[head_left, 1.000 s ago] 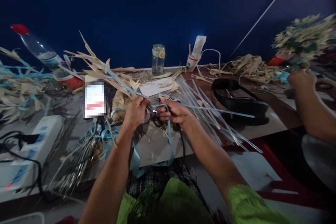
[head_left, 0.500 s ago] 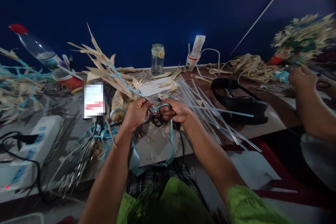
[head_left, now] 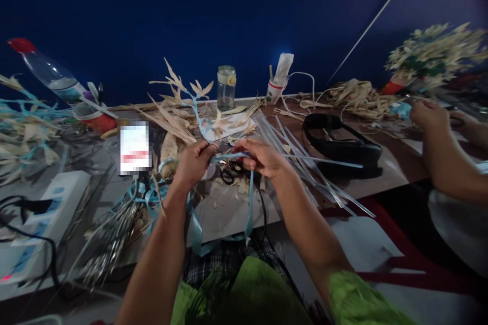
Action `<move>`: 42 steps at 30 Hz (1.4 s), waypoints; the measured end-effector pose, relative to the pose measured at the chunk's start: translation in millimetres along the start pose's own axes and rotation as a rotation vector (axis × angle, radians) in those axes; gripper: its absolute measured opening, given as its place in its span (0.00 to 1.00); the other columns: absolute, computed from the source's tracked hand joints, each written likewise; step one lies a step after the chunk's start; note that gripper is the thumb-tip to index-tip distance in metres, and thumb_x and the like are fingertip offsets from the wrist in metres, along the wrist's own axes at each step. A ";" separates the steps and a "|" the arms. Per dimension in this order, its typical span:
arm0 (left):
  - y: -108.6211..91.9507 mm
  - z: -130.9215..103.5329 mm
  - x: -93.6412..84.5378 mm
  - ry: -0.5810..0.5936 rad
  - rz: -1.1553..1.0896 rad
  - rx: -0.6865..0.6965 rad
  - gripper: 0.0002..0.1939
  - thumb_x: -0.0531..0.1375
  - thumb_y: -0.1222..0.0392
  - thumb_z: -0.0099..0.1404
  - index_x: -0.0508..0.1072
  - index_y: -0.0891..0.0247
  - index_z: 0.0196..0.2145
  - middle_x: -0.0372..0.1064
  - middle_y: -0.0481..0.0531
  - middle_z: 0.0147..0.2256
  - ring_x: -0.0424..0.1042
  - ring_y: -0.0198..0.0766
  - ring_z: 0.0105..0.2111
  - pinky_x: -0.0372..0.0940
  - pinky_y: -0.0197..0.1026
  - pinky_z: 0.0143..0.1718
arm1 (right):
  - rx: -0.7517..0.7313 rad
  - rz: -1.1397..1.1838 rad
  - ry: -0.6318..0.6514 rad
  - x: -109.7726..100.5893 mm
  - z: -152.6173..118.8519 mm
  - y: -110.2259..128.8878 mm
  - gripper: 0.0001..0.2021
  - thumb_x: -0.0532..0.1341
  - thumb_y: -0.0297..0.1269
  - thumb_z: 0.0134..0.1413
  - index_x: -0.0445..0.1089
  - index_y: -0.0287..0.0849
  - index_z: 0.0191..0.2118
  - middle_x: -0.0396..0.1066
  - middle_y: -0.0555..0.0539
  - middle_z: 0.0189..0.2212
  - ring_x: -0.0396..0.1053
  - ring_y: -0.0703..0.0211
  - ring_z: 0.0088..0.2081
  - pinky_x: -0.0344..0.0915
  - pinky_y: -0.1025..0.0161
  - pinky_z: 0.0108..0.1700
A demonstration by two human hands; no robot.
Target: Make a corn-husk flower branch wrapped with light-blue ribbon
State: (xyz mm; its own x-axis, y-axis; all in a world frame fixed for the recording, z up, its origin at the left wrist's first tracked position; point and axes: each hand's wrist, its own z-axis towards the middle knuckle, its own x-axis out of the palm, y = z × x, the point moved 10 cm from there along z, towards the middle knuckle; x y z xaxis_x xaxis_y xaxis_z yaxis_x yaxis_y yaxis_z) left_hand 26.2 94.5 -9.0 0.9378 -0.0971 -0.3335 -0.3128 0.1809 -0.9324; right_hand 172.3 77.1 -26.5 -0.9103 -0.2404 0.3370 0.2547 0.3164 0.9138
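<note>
My left hand [head_left: 195,163] is closed in a pinch on the lower end of a branch [head_left: 198,121] wrapped in light blue tape. Pale dried husk flowers [head_left: 174,84] fan out from its top, above and beyond my fingers. Between my hands a stretch of blue ribbon [head_left: 231,156] runs from the stem. My right hand [head_left: 263,156] pinches this ribbon, its fingers bent over it, and a loose length [head_left: 249,208] drops to my lap. Black-handled scissors [head_left: 227,175] lie just below, between the hands, partly covered.
Clear plastic strips [head_left: 301,162] and a black strap-like headset [head_left: 339,144] lie to the right. A glass jar [head_left: 226,86] and paper cup [head_left: 274,91] stand behind. On the left are a phone [head_left: 134,148], wire bundle [head_left: 114,236] and power strip [head_left: 57,213]. Another person's hand [head_left: 430,114] works at far right.
The branch has turned from leaning left to standing more upright, and its husk flowers have swung right. My right hand's fingers have shifted along the ribbon, now stretched straighter.
</note>
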 end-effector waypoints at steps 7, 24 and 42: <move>-1.1 -1.9 -6.1 -0.059 -0.153 -0.025 0.12 0.57 0.53 0.57 0.70 0.66 0.27 0.57 0.44 0.15 0.54 0.28 0.14 0.48 0.32 0.15 | -0.059 -0.873 -0.145 -32.6 -48.6 19.7 0.18 0.56 0.50 0.51 0.65 0.39 0.24 0.65 0.52 0.13 0.62 0.67 0.16 0.55 0.70 0.19; -7.9 -2.9 -2.5 0.011 -0.028 0.008 0.15 0.55 0.50 0.57 0.69 0.66 0.26 0.56 0.43 0.15 0.56 0.29 0.16 0.50 0.33 0.18 | -0.104 -1.730 -0.125 38.3 -11.7 0.4 0.16 0.51 0.37 0.55 0.62 0.39 0.48 0.70 0.39 0.41 0.69 0.50 0.42 0.63 0.61 0.38; -16.7 -8.4 -2.4 0.075 -0.320 0.019 0.10 0.57 0.55 0.57 0.70 0.66 0.28 0.60 0.45 0.18 0.56 0.27 0.18 0.50 0.33 0.20 | -0.058 -1.787 -0.022 61.4 -6.5 -11.6 0.18 0.47 0.34 0.57 0.59 0.34 0.51 0.70 0.31 0.39 0.70 0.43 0.40 0.64 0.55 0.34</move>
State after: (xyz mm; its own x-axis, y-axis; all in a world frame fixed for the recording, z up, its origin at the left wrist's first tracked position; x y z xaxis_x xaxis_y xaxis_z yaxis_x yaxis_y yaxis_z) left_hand 27.9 83.5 6.1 0.9741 -0.2237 -0.0337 -0.0002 0.1481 -0.9890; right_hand 115.5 52.8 -14.9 -0.0697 -0.2099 -0.9752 -0.9381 -0.3187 0.1356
